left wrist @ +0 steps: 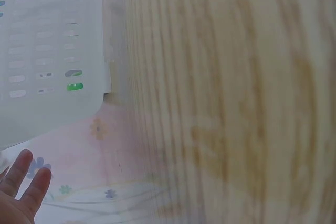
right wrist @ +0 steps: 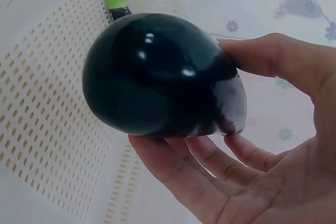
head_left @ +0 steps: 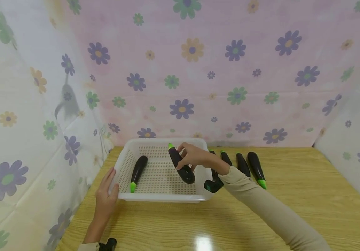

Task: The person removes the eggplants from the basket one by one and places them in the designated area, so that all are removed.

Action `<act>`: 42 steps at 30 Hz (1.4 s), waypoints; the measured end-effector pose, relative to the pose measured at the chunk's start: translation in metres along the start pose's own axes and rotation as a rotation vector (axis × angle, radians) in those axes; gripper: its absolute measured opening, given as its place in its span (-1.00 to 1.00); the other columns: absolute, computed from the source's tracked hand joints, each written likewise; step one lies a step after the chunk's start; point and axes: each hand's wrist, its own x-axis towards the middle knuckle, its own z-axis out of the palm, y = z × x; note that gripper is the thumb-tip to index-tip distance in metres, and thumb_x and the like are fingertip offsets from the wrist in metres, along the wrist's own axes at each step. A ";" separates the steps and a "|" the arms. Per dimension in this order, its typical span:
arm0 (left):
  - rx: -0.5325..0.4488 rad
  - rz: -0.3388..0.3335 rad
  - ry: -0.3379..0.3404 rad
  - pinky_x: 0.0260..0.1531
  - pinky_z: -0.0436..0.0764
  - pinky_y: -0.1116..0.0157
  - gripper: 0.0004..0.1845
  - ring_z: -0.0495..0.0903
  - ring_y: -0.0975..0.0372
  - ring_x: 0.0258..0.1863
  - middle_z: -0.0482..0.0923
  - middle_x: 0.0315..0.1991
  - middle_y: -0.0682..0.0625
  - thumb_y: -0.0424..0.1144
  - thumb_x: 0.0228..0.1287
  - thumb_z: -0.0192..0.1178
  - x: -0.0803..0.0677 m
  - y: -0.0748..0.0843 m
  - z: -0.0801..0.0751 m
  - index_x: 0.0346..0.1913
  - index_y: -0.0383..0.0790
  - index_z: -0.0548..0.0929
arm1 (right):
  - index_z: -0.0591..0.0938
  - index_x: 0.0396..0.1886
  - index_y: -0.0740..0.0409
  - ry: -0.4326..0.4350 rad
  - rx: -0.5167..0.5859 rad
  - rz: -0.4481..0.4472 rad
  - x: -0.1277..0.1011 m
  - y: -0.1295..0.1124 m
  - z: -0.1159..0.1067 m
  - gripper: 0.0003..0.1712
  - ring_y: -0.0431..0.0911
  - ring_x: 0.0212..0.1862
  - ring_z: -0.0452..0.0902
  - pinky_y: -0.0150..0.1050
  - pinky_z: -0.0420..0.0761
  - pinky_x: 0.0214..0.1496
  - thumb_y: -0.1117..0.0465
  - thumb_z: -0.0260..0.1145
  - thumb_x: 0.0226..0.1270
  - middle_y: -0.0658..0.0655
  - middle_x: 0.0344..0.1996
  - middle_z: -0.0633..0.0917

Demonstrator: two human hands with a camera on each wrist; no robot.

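Observation:
My right hand [head_left: 192, 155] holds a dark purple eggplant [head_left: 184, 172] over the white plastic basket [head_left: 167, 198]. In the right wrist view its rounded, shiny end [right wrist: 157, 77] faces the camera, with the thumb on one side and the fingers on the other. Another eggplant [head_left: 139, 169] lies along the left part of the basket floor, green cap toward the front. My left hand [head_left: 104, 195] rests at the basket's left front corner, its fingers extended along the outer side. The left wrist view shows straight, spread fingers [left wrist: 34, 190] beside the basket wall [left wrist: 52, 114].
Several more eggplants lie on the wood-grain table [head_left: 296, 195] to the right of the basket, such as the rightmost eggplant [head_left: 255, 165]. The right forearm partly covers some of them. A flower-patterned cloth [head_left: 211, 94] hangs behind the table and along both sides.

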 end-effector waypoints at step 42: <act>0.014 -0.007 -0.010 0.08 0.11 0.67 -0.46 0.24 0.02 0.31 0.27 0.35 -0.07 -0.42 0.25 0.07 0.000 0.001 -0.002 0.33 -0.32 0.38 | 0.25 0.21 0.12 0.080 0.018 0.008 -0.045 0.012 -0.050 -0.24 0.06 -0.36 0.55 0.00 0.58 -0.34 0.21 0.45 0.05 0.27 -0.12 0.57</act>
